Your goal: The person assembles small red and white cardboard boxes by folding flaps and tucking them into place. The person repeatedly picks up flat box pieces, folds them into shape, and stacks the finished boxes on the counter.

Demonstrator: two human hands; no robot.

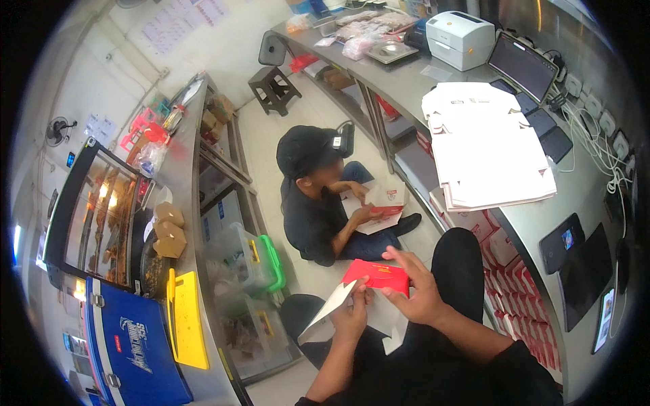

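Head: seemingly two handheld cartons [379, 274]

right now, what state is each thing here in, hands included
Red and white carton, partly folded
Left hand, closed on the carton
Right hand, fingers spread, thumb against the carton
Co-worker's carton, partly folded
White carton stack, flat
Display case, lit inside
Black stool, upright
Large tablet, screen dark
Lower-right phone, screen lit
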